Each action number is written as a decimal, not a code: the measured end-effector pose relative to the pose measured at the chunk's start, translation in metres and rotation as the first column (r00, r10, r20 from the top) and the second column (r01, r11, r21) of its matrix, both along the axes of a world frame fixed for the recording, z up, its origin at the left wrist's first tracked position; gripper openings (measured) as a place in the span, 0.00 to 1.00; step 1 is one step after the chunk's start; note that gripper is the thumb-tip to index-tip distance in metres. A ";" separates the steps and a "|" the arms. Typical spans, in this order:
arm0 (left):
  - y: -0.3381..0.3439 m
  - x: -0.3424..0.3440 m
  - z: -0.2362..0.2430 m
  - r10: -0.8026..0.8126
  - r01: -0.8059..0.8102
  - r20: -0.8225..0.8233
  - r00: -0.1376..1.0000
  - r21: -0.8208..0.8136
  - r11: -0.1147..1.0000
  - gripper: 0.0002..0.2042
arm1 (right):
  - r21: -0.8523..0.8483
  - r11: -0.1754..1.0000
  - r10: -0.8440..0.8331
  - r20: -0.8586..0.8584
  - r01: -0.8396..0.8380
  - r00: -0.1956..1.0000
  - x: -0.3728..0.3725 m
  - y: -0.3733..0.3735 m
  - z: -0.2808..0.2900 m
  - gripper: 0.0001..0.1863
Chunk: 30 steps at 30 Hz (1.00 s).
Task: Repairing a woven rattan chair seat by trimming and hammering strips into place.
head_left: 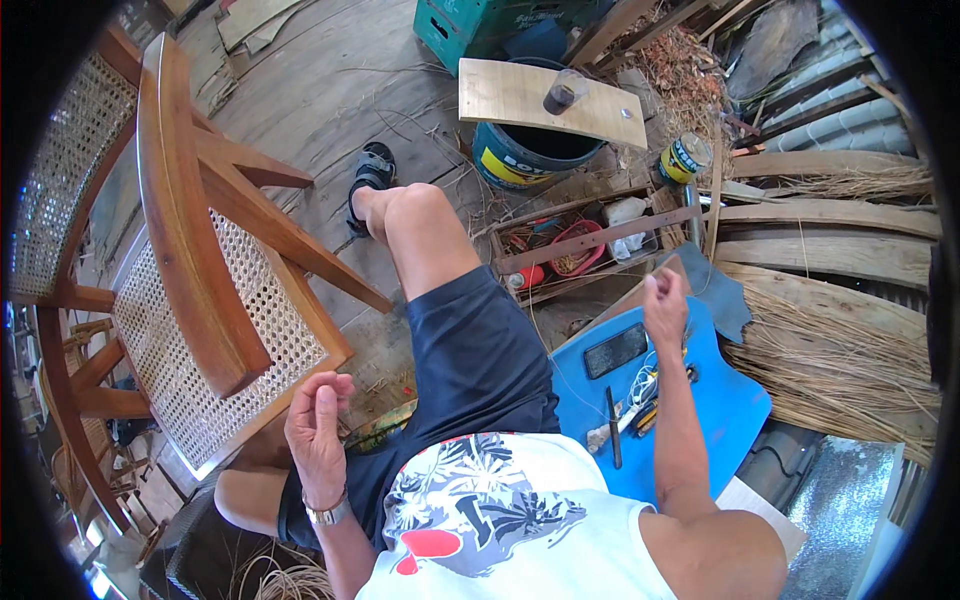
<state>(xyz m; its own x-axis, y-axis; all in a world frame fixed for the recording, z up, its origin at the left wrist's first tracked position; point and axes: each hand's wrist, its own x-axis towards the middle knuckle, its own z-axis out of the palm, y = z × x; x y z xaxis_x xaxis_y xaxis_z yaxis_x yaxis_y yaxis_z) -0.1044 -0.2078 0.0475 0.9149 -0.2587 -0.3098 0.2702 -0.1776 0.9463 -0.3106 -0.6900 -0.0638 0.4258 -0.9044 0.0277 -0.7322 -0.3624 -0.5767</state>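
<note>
My left hand [316, 440] is raised beside the front corner of a wooden armchair [205, 230] with a woven cane seat [205, 345]. Its thumb lies against the curled fingers; anything between them is too small to make out. My right hand [665, 308] is pinched closed above a blue plastic seat [705, 400] at my right. Whatever that pinch holds, if anything, cannot be made out. On the blue seat lie a dark phone [615, 351], a dark slim tool [613, 428] and a tangle of white cord [640, 388].
A wooden toolbox [515, 235] with loose items stands ahead of my knee. Beyond it, a board [510, 95] carrying a cup [563, 92] lies across a dark bucket [535, 160]. A small can [683, 158] stands nearby. Bundled cane strands [820, 350] lie at right.
</note>
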 end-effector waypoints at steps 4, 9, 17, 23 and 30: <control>-0.003 0.009 0.001 0.026 -0.026 -0.014 1.000 0.002 1.000 0.14 | 0.003 0.973 0.229 0.144 -0.232 0.963 0.082 -0.001 -0.005 0.25; -0.002 0.008 -0.001 -0.005 0.006 -0.060 0.998 0.025 1.000 0.13 | 0.139 0.984 0.086 0.202 -0.115 0.976 0.159 -0.059 -0.029 0.26; -0.017 0.010 -0.017 -0.050 0.061 -0.222 0.974 0.043 0.997 0.10 | 0.285 0.928 0.076 0.488 -0.241 0.869 0.272 -0.139 -0.081 0.57; -0.017 0.021 -0.023 -0.019 0.036 -0.252 0.968 0.064 0.997 0.11 | 0.270 0.911 0.138 0.511 -0.311 0.848 0.336 -0.145 -0.094 0.68; -0.019 0.027 -0.028 -0.019 0.049 -0.275 0.961 0.103 0.993 0.12 | 0.286 0.925 -0.030 0.713 -0.252 0.701 0.383 -0.146 -0.110 0.43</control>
